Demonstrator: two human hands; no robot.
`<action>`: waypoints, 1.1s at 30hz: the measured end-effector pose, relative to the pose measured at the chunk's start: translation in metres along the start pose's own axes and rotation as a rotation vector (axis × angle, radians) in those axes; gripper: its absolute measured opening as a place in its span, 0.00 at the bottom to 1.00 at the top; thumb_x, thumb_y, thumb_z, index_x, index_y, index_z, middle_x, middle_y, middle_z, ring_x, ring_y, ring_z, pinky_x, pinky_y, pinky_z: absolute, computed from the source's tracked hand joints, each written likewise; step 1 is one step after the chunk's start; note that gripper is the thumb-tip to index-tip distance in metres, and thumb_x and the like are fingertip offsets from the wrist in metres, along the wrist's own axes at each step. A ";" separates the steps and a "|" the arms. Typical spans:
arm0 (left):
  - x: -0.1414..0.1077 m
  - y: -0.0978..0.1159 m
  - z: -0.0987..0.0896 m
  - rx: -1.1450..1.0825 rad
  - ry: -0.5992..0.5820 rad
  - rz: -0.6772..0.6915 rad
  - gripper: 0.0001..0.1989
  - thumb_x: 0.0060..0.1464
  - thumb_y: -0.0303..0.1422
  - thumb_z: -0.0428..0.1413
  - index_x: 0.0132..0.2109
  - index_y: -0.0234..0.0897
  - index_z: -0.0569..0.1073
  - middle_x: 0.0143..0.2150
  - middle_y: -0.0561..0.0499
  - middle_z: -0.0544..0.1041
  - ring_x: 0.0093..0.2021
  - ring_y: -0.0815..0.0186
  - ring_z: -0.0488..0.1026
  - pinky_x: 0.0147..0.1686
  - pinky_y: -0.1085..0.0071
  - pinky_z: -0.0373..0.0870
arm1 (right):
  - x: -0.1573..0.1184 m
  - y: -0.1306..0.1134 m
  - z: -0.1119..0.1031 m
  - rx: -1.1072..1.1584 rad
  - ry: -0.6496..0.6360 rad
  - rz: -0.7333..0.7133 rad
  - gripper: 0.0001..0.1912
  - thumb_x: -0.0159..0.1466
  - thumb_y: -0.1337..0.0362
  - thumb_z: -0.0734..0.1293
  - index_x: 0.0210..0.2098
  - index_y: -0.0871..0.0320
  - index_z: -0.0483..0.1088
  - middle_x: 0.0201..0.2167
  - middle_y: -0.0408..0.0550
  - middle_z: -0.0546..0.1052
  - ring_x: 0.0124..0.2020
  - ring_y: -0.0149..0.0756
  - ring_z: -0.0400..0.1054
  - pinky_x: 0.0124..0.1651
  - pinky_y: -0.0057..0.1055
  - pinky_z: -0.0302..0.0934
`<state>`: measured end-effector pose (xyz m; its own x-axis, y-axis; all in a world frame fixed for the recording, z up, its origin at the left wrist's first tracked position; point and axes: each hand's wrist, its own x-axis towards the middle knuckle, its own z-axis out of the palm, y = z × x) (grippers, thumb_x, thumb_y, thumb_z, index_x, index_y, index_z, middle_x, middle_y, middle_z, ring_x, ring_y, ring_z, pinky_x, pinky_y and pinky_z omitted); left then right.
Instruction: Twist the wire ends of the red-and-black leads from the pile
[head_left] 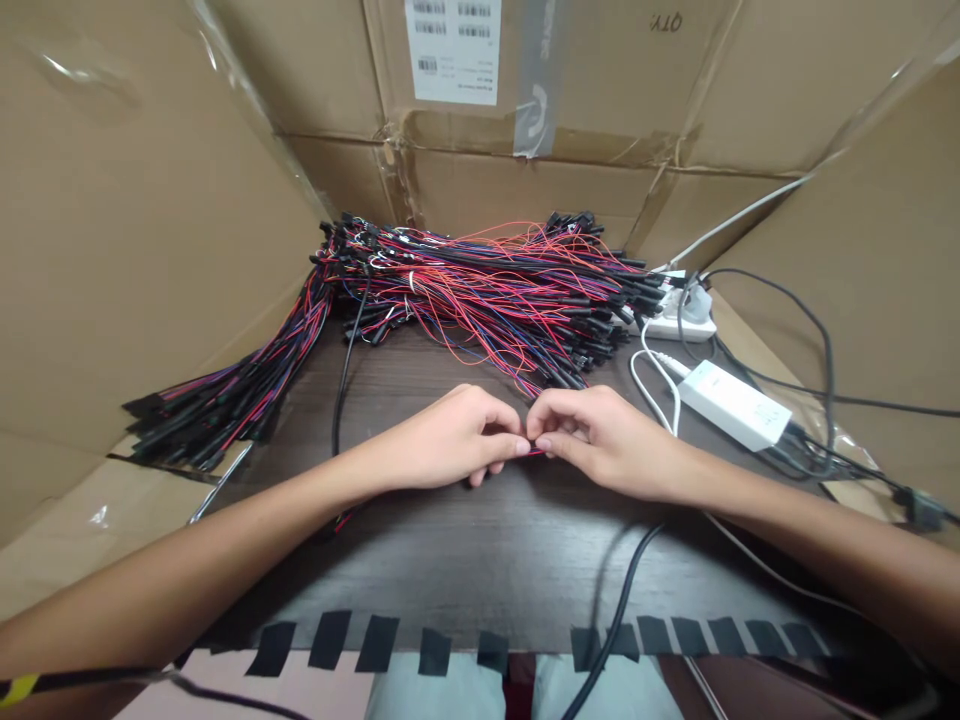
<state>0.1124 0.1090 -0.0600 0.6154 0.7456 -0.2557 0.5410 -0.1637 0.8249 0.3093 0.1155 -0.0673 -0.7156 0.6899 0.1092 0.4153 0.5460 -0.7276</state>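
Over the middle of the dark table, my left hand [469,440] and my right hand [589,435] meet at the fingertips. Both pinch a thin red and dark wire [535,452], of which only a short piece shows between them. More red and dark wire ends [343,521] stick out below my left forearm. Just beyond my hands lies a large heap of red, blue and black wires [480,290] with black connectors. Another bundle of black-sleeved wires [217,400] hangs over at the left.
Black tape pieces [380,642] line the table's front edge [547,635]. A white power adapter [735,403] and a power strip [679,325] sit at the right among cables. A metal tool [219,484] lies left. Cardboard walls [150,200] surround the table; a black cable [626,600] crosses the front.
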 end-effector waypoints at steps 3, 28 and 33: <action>0.000 -0.001 0.004 -0.050 -0.003 -0.029 0.11 0.56 0.34 0.52 0.27 0.33 0.69 0.18 0.56 0.69 0.17 0.74 0.66 0.18 0.79 0.61 | 0.000 0.000 0.001 -0.007 0.006 -0.029 0.07 0.60 0.77 0.62 0.31 0.61 0.68 0.23 0.40 0.71 0.24 0.25 0.61 0.30 0.22 0.54; -0.002 -0.002 0.001 -0.168 -0.070 -0.174 0.06 0.51 0.28 0.54 0.29 0.32 0.73 0.22 0.53 0.75 0.19 0.70 0.74 0.19 0.79 0.67 | 0.004 0.003 -0.009 0.157 -0.158 0.185 0.05 0.58 0.71 0.64 0.29 0.63 0.72 0.26 0.47 0.76 0.27 0.30 0.67 0.32 0.26 0.60; 0.000 -0.005 0.001 -0.204 -0.024 -0.190 0.06 0.51 0.29 0.54 0.30 0.31 0.73 0.23 0.52 0.74 0.21 0.68 0.75 0.19 0.77 0.69 | 0.007 0.008 -0.014 0.163 -0.153 0.205 0.05 0.57 0.69 0.64 0.29 0.63 0.72 0.26 0.47 0.75 0.27 0.31 0.66 0.31 0.27 0.60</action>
<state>0.1104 0.1095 -0.0647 0.5287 0.7343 -0.4257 0.5230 0.1132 0.8448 0.3157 0.1310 -0.0626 -0.7074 0.6916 -0.1458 0.4735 0.3104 -0.8243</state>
